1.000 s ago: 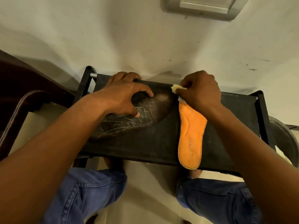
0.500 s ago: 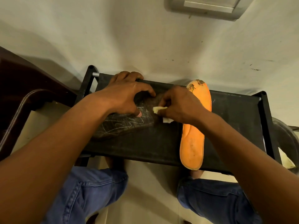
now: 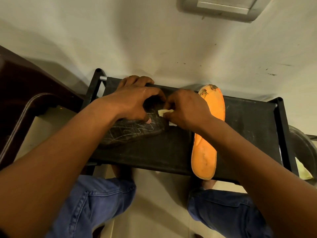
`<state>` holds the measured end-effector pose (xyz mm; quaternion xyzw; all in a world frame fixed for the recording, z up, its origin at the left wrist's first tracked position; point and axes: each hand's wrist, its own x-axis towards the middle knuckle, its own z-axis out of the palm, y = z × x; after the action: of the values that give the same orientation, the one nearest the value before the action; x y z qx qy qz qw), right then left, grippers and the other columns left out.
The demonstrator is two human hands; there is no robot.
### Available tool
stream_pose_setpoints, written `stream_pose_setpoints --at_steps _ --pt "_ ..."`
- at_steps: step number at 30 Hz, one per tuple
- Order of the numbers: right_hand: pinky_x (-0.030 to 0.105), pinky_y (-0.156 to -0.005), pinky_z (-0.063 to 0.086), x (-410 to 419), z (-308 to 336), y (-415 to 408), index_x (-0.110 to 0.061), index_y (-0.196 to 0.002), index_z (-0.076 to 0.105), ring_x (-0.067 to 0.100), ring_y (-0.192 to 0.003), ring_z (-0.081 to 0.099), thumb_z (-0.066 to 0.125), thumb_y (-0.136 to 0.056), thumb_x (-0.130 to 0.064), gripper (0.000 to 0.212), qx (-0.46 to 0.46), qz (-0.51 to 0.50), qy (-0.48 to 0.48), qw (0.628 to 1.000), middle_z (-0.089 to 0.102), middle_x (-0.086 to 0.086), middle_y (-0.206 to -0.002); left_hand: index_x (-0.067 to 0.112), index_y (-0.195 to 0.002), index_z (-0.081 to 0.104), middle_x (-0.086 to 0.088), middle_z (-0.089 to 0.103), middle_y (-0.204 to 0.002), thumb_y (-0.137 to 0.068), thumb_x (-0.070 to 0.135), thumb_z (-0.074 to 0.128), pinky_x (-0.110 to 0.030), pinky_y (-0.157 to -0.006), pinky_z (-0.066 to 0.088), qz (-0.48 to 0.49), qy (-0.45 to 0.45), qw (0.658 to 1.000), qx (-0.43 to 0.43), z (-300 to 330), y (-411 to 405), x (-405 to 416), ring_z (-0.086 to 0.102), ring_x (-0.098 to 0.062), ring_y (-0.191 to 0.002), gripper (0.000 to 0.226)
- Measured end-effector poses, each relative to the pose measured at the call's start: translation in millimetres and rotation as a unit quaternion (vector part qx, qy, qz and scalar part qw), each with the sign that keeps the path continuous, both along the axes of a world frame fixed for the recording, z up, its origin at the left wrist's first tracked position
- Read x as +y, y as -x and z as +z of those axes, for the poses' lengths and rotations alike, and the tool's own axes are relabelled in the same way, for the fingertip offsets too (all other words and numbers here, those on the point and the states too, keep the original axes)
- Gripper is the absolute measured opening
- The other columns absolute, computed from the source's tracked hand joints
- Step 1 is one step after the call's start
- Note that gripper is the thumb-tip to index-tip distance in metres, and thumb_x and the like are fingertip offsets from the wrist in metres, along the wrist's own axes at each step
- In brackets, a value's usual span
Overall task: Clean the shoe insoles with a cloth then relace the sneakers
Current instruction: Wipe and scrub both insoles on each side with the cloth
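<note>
Here, dark insole [image 3: 130,133]: thin, light, bendy; pinned flat under left hand [image 3: 132,103].
Cloth [image 3: 165,112]: soft wad pinched in right hand [image 3: 187,110], touching insole's toe end.
Orange insole [image 3: 205,152]: right of that hand.
Rack [image 3: 248,127]: beneath all.

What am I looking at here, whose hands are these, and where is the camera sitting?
There is no machine: a person wears the camera on their head, so it looks down at their own arms and jeans-clad knees. On a black rack shelf lie two shoe insoles. The left hand holds down the dark insole. The right hand pinches a small pale cloth against that insole's far end. The orange insole lies to the right, partly under the right wrist. Behind is a plain wall.
</note>
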<state>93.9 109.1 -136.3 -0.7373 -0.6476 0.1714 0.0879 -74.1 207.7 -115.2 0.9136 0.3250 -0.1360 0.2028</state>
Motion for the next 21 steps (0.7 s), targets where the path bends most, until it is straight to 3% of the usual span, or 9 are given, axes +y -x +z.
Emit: stream_pose_setpoints --at_steps 4,11,14,18,21 --pt "0.032 -0.057 0.054 -4.6 4.1 -2.4 -0.025 -0.091 0.071 0.016 -0.079 0.063 0.078 -0.079 -0.039 0.02 -0.033 0.044 0.049 0.997 0.066 -0.005 -0.09 0.056 -0.136 0.043 0.004 0.021 -0.16 -0.07 0.043 0.087 -0.05 -0.12 0.012 0.002 0.004 1.0 -0.003 1.6 -0.8 -0.3 0.012 -0.029 -0.148 0.081" --pt "0.035 -0.064 0.056 -7.2 -6.2 19.8 -0.025 -0.096 0.074 0.019 -0.079 0.066 0.069 -0.086 -0.034 0.015 -0.036 -0.032 -0.077 0.996 0.071 -0.004 -0.089 0.048 -0.145 0.036 0.001 0.018 -0.161 -0.07 0.04 0.087 -0.055 -0.122 0.009 0.002 -0.009 1.0 0.026 -0.8 -9.1 -0.8 0.009 -0.03 -0.149 0.09" --pt "0.03 -0.064 0.052 3.0 -8.3 29.4 -0.026 -0.1 0.076 0.02 -0.081 0.067 0.068 -0.087 -0.031 0.016 -0.036 -0.055 -0.095 0.993 0.073 -0.004 -0.093 0.041 -0.152 0.03 0.001 0.015 -0.164 -0.07 0.043 0.087 -0.056 -0.123 0.007 0.003 -0.014 0.999 0.033 -3.0 -7.7 0.5 0.007 -0.031 -0.15 0.099" --pt "0.036 -0.07 0.057 8.2 -0.6 23.1 -0.027 -0.098 0.076 0.024 -0.087 0.068 0.072 -0.08 -0.033 0.019 -0.037 -0.033 -0.029 0.998 0.073 -0.002 -0.097 0.043 -0.153 0.027 0.002 0.013 -0.165 -0.071 0.044 0.086 -0.053 -0.124 0.006 0.002 -0.008 0.999 0.032 -2.2 -4.1 -0.6 0.007 -0.03 -0.151 0.102" --pt "0.037 -0.067 0.057 2.6 7.8 9.5 -0.029 -0.096 0.074 0.022 -0.088 0.066 0.077 -0.078 -0.037 0.02 -0.047 0.003 0.059 0.997 0.069 -0.004 -0.1 0.052 -0.141 0.037 0.004 0.015 -0.163 -0.071 0.04 0.086 -0.053 -0.122 0.006 0.005 0.011 1.0 0.012 0.3 -4.2 -2.0 0.007 -0.03 -0.15 0.087"
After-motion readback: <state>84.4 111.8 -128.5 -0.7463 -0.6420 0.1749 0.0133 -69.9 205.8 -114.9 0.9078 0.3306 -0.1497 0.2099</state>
